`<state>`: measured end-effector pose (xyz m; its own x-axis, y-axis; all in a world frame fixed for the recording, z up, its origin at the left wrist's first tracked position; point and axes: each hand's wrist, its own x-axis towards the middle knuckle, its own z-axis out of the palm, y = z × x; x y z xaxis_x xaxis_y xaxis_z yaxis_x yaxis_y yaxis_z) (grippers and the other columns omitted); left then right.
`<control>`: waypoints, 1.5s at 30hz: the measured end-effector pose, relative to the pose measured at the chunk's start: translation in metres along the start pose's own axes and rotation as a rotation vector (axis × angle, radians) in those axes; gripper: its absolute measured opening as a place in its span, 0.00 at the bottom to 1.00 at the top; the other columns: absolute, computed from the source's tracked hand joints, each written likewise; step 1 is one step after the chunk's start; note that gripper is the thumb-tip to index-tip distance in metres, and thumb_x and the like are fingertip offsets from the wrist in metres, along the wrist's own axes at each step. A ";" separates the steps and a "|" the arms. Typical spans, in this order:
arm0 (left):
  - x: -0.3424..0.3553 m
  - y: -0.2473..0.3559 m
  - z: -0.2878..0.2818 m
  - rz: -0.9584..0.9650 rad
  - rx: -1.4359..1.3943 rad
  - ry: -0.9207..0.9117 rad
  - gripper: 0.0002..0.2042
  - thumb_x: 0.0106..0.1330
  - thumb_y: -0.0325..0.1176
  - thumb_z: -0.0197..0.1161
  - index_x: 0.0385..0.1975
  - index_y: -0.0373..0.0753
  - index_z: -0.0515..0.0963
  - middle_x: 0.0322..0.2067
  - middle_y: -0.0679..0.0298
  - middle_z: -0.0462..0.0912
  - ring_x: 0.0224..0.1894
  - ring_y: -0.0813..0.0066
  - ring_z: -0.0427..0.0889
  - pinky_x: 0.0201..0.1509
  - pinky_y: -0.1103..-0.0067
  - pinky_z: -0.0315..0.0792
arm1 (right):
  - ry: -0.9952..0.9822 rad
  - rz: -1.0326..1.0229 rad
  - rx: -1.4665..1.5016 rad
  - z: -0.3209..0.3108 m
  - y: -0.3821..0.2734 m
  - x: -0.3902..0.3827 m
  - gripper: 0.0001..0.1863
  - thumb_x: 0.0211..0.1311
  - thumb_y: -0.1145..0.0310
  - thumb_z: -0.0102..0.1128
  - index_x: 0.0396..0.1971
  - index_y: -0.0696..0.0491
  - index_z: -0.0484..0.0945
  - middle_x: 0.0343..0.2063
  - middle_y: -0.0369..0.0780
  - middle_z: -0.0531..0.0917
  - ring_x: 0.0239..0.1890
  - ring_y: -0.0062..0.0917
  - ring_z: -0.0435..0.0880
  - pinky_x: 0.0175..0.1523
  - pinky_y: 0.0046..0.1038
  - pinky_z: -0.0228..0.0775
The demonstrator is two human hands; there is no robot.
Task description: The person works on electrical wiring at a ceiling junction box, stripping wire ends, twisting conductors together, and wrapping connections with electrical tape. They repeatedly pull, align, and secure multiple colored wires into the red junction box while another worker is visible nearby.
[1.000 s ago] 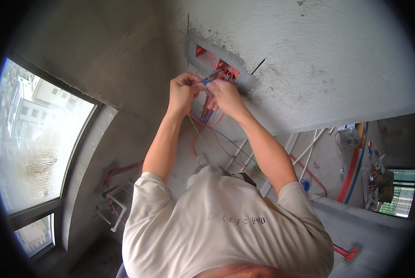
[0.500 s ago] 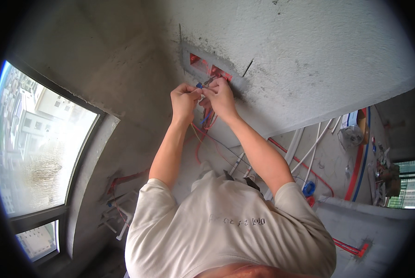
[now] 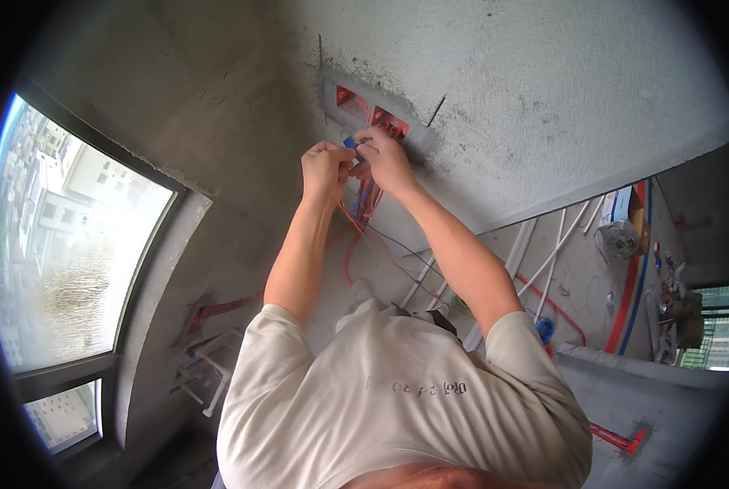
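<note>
Just below two red junction boxes point(image 3: 387, 119) recessed in the grey plastered wall point(image 3: 527, 98), my hands meet. My left hand point(image 3: 322, 171) is closed, thumb and fingertips pinched; what they hold is too small to make out. My right hand point(image 3: 381, 163) has its fingers curled round a small blue item point(image 3: 351, 143), directly beside the left fingertips. A bundle of red, blue and yellow wires point(image 3: 367, 208) hangs below my hands.
A frosted window point(image 3: 79, 261) is at the left. White conduits point(image 3: 553, 257) and red pipes lie on the floor point(image 3: 503, 244) to the right, with a cardboard box point(image 3: 632, 208) and assorted items. Pipe fittings point(image 3: 210, 367) sit at the lower left.
My right hand's fingers have lifted slightly and curled further over the blue item since half a second ago. Both hands remain together below the boxes; the view has shifted a little.
</note>
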<state>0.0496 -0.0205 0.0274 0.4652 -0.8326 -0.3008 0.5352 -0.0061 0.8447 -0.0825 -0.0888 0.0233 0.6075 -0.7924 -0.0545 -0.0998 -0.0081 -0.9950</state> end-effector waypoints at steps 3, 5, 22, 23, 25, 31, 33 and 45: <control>0.002 0.005 -0.001 -0.039 -0.017 -0.028 0.09 0.54 0.15 0.64 0.22 0.35 0.72 0.18 0.59 0.76 0.15 0.78 0.67 0.18 0.80 0.57 | -0.021 0.046 0.013 -0.001 -0.009 0.000 0.11 0.77 0.76 0.48 0.56 0.58 0.70 0.38 0.43 0.84 0.31 0.28 0.89 0.32 0.28 0.80; 0.005 0.008 -0.003 -0.080 -0.008 -0.051 0.09 0.54 0.15 0.65 0.21 0.35 0.72 0.17 0.59 0.76 0.15 0.78 0.67 0.19 0.79 0.57 | -0.025 0.046 0.041 -0.002 -0.014 -0.002 0.08 0.78 0.76 0.48 0.52 0.58 0.71 0.37 0.43 0.85 0.30 0.26 0.88 0.34 0.28 0.79; 0.008 -0.021 -0.007 0.538 0.682 -0.050 0.05 0.61 0.24 0.63 0.28 0.27 0.78 0.24 0.61 0.83 0.29 0.80 0.79 0.33 0.78 0.75 | 0.080 -0.099 0.086 0.007 0.035 0.029 0.07 0.72 0.77 0.51 0.46 0.60 0.75 0.41 0.43 0.84 0.40 0.27 0.87 0.39 0.30 0.82; 0.009 -0.019 -0.006 0.548 0.710 -0.062 0.05 0.61 0.24 0.63 0.27 0.27 0.78 0.24 0.61 0.83 0.29 0.80 0.79 0.34 0.78 0.75 | 0.128 -0.107 0.059 0.007 0.045 0.036 0.07 0.72 0.75 0.53 0.45 0.59 0.76 0.40 0.42 0.84 0.40 0.26 0.87 0.40 0.31 0.83; 0.010 -0.017 -0.012 0.549 0.747 -0.073 0.05 0.61 0.24 0.63 0.27 0.27 0.78 0.25 0.61 0.84 0.30 0.80 0.80 0.35 0.79 0.75 | -0.070 0.103 0.363 0.000 0.022 0.039 0.07 0.73 0.69 0.55 0.42 0.57 0.77 0.38 0.40 0.83 0.40 0.26 0.85 0.41 0.35 0.82; 0.009 -0.016 -0.011 0.559 0.766 -0.138 0.05 0.62 0.24 0.63 0.29 0.28 0.78 0.23 0.61 0.82 0.29 0.80 0.77 0.34 0.78 0.73 | -0.081 0.302 0.457 0.000 -0.004 0.045 0.12 0.76 0.61 0.56 0.40 0.54 0.79 0.37 0.38 0.81 0.40 0.26 0.82 0.46 0.40 0.80; 0.005 -0.015 -0.011 0.629 0.839 -0.121 0.05 0.62 0.24 0.63 0.30 0.28 0.79 0.23 0.61 0.81 0.28 0.80 0.76 0.33 0.77 0.72 | -0.102 0.286 0.546 -0.004 -0.004 0.042 0.12 0.77 0.60 0.56 0.44 0.55 0.80 0.39 0.38 0.82 0.42 0.26 0.81 0.49 0.39 0.79; 0.008 -0.016 -0.016 0.612 0.858 -0.093 0.07 0.65 0.25 0.64 0.36 0.27 0.81 0.24 0.61 0.83 0.29 0.77 0.80 0.36 0.76 0.74 | 0.010 0.061 0.236 -0.019 -0.009 -0.032 0.24 0.77 0.47 0.55 0.47 0.55 0.80 0.40 0.33 0.78 0.44 0.20 0.73 0.53 0.26 0.66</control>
<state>0.0564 -0.0178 0.0046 0.4122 -0.8648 0.2867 -0.4667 0.0699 0.8817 -0.1158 -0.0747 0.0358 0.5982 -0.7929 -0.1158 0.0510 0.1819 -0.9820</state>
